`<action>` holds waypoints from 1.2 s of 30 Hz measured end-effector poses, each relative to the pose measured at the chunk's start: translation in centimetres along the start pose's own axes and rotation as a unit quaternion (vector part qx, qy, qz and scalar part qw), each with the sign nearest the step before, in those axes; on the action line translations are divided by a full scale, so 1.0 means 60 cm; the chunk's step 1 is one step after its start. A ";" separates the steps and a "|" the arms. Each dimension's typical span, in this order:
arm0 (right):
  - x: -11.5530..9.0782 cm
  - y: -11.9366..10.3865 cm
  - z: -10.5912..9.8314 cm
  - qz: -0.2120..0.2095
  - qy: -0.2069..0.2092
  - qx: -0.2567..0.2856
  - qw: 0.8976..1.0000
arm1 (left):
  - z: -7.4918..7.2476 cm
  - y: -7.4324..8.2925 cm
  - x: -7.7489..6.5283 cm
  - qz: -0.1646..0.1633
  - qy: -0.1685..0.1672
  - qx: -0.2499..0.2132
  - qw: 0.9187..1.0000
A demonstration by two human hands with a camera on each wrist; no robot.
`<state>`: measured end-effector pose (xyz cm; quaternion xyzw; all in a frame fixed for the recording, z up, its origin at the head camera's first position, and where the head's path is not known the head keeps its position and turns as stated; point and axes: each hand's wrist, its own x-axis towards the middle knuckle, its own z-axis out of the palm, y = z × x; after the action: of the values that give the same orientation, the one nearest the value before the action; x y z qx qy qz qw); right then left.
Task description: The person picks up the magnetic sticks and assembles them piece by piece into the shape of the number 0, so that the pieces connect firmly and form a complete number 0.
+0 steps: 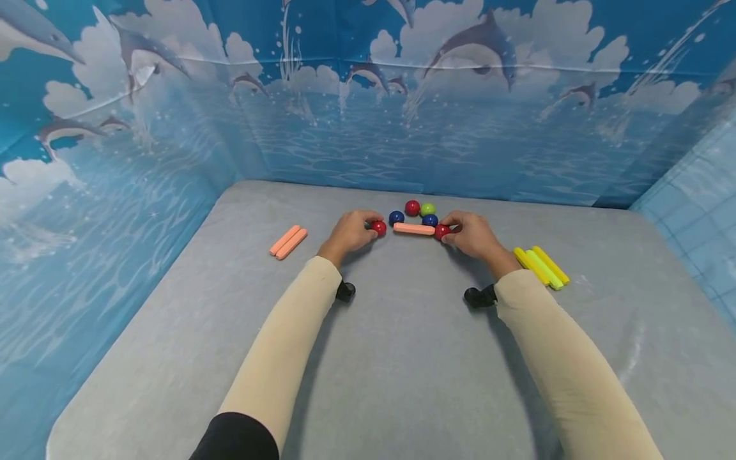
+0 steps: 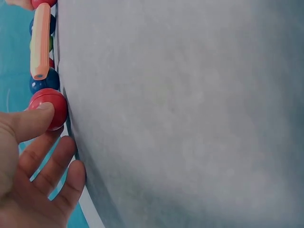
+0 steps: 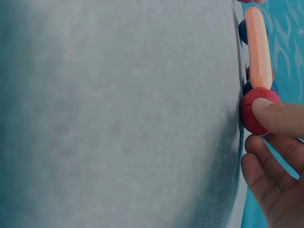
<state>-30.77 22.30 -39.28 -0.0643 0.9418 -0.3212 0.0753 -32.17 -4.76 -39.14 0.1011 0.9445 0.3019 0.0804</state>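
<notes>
Your left hand (image 1: 352, 230) has the near-side red ball (image 1: 378, 228) pinched at the thumb, other fingers loose; your right hand (image 1: 473, 235) pinches a second red ball (image 1: 442, 232) the same way. The orange stick (image 1: 414, 229) is between the two grips: right end up against the right-hand ball, left end just short of the left-hand one. Can't tell if the stick is bearing on the table (image 1: 402, 351) or carried by the right ball. Main risk, I'd say: off-line closing. If the left ball comes in high or skewed, it could knock the stick's free end aside and break the right contact. Pushing too hard could do the same, or pop a round ball out of a thumb pinch. Second risk is clutter just beyond the grips: a left blue ball (image 1: 397, 218) close behind the stick's free end, a right blue ball (image 1: 429, 220) tight by the right grip, then a loose-looking red ball (image 1: 412, 207) and green ball (image 1: 428, 209) farther out. A nudge forward could set those rolling. Yellow sticks (image 1: 544, 269) sit beside your right wrist, so a wide elbow swing might sweep them; orange pair (image 1: 292, 244), left of your left grip, looks safer.
</notes>
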 end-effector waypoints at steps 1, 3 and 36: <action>0.000 0.000 -0.001 -0.001 0.000 0.000 1.000 | 0.000 0.001 0.001 0.000 -0.003 -0.004 1.000; -0.001 -0.001 -0.003 -0.002 0.000 0.002 1.000 | 0.002 0.002 0.004 0.002 -0.006 -0.008 1.000; 0.007 -0.010 0.010 -0.010 0.018 -0.003 1.000 | 0.021 0.019 0.020 -0.008 0.011 -0.035 0.999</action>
<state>-31.06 21.41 -39.43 -0.0678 0.9433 -0.3202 0.0550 -32.92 -2.85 -39.59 0.0875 0.9351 0.3348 0.0763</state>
